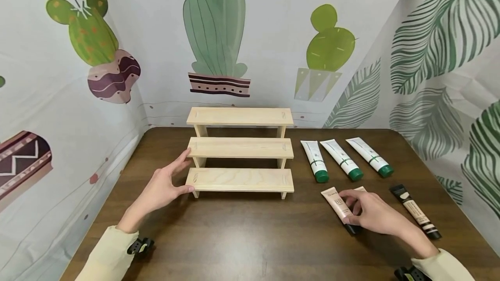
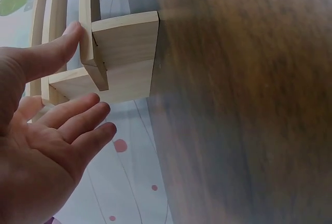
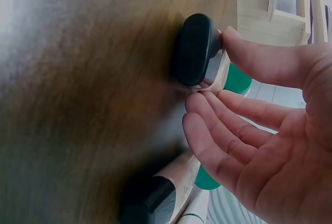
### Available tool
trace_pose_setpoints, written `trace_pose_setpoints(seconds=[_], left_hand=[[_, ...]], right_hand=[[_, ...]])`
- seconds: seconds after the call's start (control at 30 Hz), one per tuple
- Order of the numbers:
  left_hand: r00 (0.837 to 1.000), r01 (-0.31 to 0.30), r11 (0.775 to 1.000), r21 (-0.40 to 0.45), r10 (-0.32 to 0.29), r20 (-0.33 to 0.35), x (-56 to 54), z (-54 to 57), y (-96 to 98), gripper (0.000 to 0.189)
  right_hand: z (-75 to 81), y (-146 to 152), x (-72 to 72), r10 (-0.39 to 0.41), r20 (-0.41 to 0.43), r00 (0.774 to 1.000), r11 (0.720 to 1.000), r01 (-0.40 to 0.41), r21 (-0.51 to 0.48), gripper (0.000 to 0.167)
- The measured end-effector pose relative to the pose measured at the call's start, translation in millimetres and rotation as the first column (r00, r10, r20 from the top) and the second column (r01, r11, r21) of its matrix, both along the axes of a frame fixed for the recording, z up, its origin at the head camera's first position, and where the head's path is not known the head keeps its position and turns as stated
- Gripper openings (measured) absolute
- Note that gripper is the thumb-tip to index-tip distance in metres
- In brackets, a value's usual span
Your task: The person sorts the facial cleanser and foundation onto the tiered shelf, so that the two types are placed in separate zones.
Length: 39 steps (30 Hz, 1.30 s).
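Note:
At the left end of a three-step wooden display stand (image 1: 240, 180) is my left hand (image 1: 162, 185). Its thumb touches the lowest step and its index finger reaches the middle one; the left wrist view shows the other fingers (image 2: 85, 120) extended beside the stand. On the right, my right hand (image 1: 376, 214) pinches a beige BB cream tube (image 1: 336, 200) between thumb and fingers. The tube's black cap (image 3: 194, 50) faces the right wrist camera. A second beige tube (image 1: 361, 189) lies mostly hidden behind that hand.
Three white tubes with green caps, the middle one (image 1: 340, 157) among them, lie right of the stand. Beyond my right hand is a slim beige-and-black tube (image 1: 417, 214). Cactus-print cloth (image 1: 269, 34) hangs behind the brown table (image 1: 234, 237).

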<state>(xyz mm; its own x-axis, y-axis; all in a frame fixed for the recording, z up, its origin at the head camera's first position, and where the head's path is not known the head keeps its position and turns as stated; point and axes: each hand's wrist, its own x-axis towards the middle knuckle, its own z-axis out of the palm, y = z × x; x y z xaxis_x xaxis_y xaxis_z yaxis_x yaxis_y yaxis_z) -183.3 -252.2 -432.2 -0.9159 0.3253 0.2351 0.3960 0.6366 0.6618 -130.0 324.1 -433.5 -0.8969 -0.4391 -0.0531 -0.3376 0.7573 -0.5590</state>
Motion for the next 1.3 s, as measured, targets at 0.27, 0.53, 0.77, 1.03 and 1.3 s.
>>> trace_pose_setpoints(seconds=[0.27,0.53,0.77,1.03,1.3], left_hand=[[1.000,-0.005,1.000,0.009,0.005,0.011,-1.9,-0.7,0.3,0.115],[1.000,0.006,0.999,0.038,-0.006,0.021,-2.2,-2.0,-0.3,0.115],[1.000,0.015,0.999,0.052,-0.016,0.005,-2.8,-4.1,0.2,0.113],[0.999,0.019,0.996,0.085,-0.021,0.024,-3.4,-5.2,-0.8,0.114],[0.999,0.023,0.996,0.086,-0.026,0.036,-4.1,-6.4,-2.7,0.114]], right_hand=[[-3.5,1,-6.6,0.012,0.039,0.999,0.998,-0.009,-0.067,0.052],[-5.7,4,-13.5,0.036,0.089,0.995,0.994,-0.026,-0.108,0.048],[-5.9,7,-16.0,0.045,0.143,0.989,0.989,-0.023,-0.148,0.046],[-7.1,7,-16.8,0.056,0.184,0.981,0.987,-0.027,-0.158,0.052],[-5.4,4,-16.7,0.016,0.230,0.973,0.986,0.023,-0.168,0.057]])
